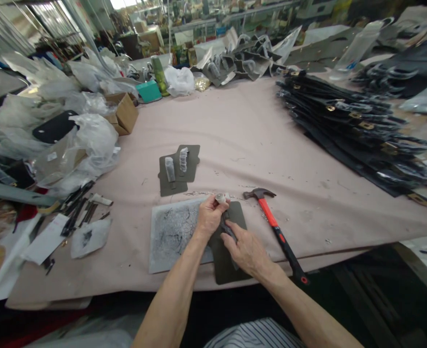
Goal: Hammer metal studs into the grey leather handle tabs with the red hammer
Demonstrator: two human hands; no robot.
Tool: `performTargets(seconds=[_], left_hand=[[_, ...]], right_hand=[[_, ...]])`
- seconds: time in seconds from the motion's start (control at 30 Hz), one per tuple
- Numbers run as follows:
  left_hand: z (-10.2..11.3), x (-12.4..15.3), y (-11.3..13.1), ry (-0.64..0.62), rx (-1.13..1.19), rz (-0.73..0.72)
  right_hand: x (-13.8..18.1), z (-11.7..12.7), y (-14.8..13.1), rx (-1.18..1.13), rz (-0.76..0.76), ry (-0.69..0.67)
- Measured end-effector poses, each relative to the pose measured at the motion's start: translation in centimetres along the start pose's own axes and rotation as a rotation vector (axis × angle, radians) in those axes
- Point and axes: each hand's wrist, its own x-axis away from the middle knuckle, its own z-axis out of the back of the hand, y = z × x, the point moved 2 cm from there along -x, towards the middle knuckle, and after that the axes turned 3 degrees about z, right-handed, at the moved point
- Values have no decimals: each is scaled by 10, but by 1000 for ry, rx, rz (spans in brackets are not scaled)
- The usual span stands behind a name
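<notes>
Striped shirt (257, 336), forearms (175, 295) angled together, fingers (235, 229) bent

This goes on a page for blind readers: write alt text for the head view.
A person's left hand holds a plastic-wrapped part at a dark flat piece, the right hand close by. On the cloth-covered table, a marked pale slab lies to the left, a claw hammer to the right.

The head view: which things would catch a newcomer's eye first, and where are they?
Most likely the red and black hammer, lying on the pinkish tabletop just right of the right hand. Next come the pile of black pieces at the picture's right and the heaped plastic bags at its left.
</notes>
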Motion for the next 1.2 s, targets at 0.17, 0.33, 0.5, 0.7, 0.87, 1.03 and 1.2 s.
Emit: performTargets(seconds=[0.17,0.33,0.5,0.7,0.87,1.03,1.2], left_hand=[[9,2,-3,-33,-72,-40],[8,1,1,-46,-153,-46],[8,2,1,-61,-221,-74],[9,3,-2,-56,-271,-97],[9,4,-2,-50,-306,-118],[8,4,-5,-30,-325,-122],[5,5,-9,24,-324,-133]], right_hand=[[0,4,9,-124,27,3],[1,5,12,-165,50,26],[1,0,11,-120,58,52],[0,3,6,-68,50,34],[-1,4,4,-30,54,36],[1,3,2,-47,48,14],[9,21,13,-252,41,149]])
